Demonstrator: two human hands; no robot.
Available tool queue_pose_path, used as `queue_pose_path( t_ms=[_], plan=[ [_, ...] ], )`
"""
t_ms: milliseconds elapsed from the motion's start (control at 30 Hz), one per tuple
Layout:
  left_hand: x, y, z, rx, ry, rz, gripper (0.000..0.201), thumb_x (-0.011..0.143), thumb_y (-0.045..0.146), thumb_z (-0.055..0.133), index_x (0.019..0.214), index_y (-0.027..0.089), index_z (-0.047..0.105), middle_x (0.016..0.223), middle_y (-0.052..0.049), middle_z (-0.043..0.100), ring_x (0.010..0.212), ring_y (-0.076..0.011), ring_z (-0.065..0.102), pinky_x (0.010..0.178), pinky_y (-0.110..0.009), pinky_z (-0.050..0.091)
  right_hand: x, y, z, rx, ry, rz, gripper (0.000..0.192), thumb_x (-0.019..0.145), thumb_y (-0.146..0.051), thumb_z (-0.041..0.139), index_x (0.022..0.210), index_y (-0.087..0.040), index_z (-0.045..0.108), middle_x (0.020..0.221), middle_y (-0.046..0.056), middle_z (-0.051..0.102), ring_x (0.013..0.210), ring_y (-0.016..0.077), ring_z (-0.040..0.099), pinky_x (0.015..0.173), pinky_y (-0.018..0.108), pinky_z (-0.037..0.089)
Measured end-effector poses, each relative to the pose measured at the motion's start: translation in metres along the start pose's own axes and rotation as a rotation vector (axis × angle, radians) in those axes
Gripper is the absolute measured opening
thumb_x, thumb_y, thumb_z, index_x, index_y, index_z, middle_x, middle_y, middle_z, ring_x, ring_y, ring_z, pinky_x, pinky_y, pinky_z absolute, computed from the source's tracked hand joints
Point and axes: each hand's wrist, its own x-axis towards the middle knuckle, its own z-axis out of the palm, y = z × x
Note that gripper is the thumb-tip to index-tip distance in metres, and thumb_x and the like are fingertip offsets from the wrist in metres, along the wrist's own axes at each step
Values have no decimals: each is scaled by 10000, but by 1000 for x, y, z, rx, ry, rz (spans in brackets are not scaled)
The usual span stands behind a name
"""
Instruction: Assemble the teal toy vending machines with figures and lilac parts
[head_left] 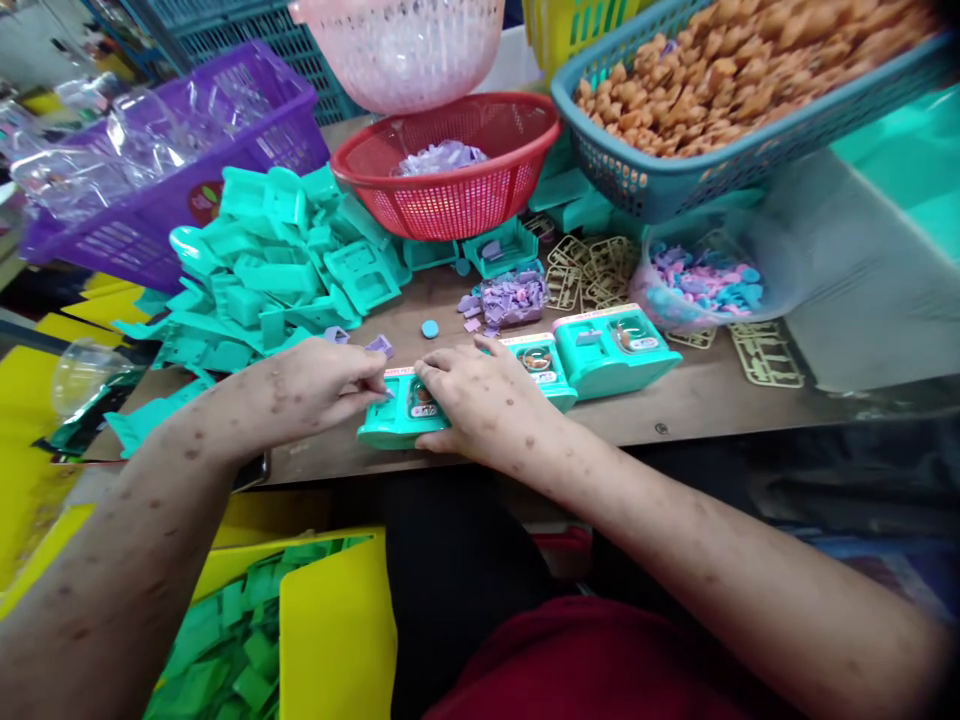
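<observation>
At the near edge of a brown worktable (697,400), seen from the head camera, two bare forearms reach in from the bottom corners and meet over a small teal toy case (397,415). The left hand (322,385) lies palm down, wrist slightly bent, its fingertips pinched together on the case's top left corner. The right hand (484,400) rests flat across the case's right side, fingers curled over it and pressing it to the table. Just to the right lie two more finished teal cases (600,355), side by side. A heap of teal plastic parts (277,265) sits behind the left hand. A red basket (450,165) of lilac pieces stands further back, and a small pile of lilac pieces (510,298) lies before it.
</observation>
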Motion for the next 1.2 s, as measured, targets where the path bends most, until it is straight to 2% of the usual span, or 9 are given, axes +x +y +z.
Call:
queue_pose_path(
  t_ms=[133, 267, 567, 667, 767, 933, 1067, 1200],
  plan=[
    [1, 4, -2, 39, -23, 67, 217, 1043, 309, 562, 911, 214, 705, 797, -11, 726, 667, -162, 639, 659, -279, 416, 0, 0, -3, 5, -12, 2, 633, 895, -512, 929, 1330, -100, 725, 1367, 172, 779, 1319, 375, 701, 1239, 571, 412],
    [1, 6, 0, 77, -29, 98, 209, 1031, 256, 547, 877, 206, 679, 800, -25, 712, 692, -175, 646, 656, -288, 419, -1, 0, -2, 6, 5, -1, 621, 899, -513, 922, 1323, -104, 729, 1362, 167, 782, 1294, 370, 707, 1224, 554, 411],
    [1, 7, -3, 18, -69, 20, 212, 1050, 332, 561, 947, 210, 701, 830, -14, 727, 728, -177, 670, 682, -284, 430, 1, 1, -2, 8, -5, 7, 639, 882, -524, 934, 1326, -111, 732, 1362, 165, 781, 1310, 367, 706, 1229, 560, 400],
    [-2, 5, -5, -17, -82, 0, 226, 1063, 400, 601, 1076, 208, 720, 955, -28, 762, 842, -199, 707, 746, -290, 469, 1, 2, -1, 11, -5, 10, 650, 876, -522, 939, 1333, -108, 731, 1376, 164, 776, 1322, 367, 703, 1235, 560, 398],
    [-5, 4, -3, -44, -39, 16, 285, 1081, 463, 623, 1184, 215, 720, 1106, -49, 756, 980, -218, 703, 850, -304, 497, 0, 3, 0, 9, 0, -3, 635, 879, -531, 934, 1314, -112, 738, 1367, 160, 781, 1318, 370, 705, 1228, 550, 406],
    [-1, 5, 4, 1, -56, 35, 284, 1117, 380, 532, 974, 202, 701, 960, -48, 703, 871, -204, 671, 792, -316, 474, -1, 3, 0, 4, 22, -17, 668, 878, -526, 938, 1338, -93, 722, 1335, 159, 789, 1290, 376, 718, 1225, 565, 407],
    [-2, 4, 8, 21, -44, 56, 256, 1126, 328, 527, 986, 209, 706, 958, -41, 716, 876, -195, 695, 806, -314, 487, 0, 2, 1, 20, 27, -14, 682, 849, -545, 957, 1317, -106, 727, 1320, 155, 794, 1256, 365, 726, 1225, 560, 400],
    [-8, -3, 18, 30, 56, 91, 254, 1151, 324, 523, 994, 217, 690, 980, -45, 732, 923, -200, 706, 841, -319, 496, 2, 2, 1, 36, 23, -12, 695, 826, -561, 971, 1297, -110, 729, 1278, 145, 800, 1227, 364, 732, 1224, 574, 402]
  ],
)
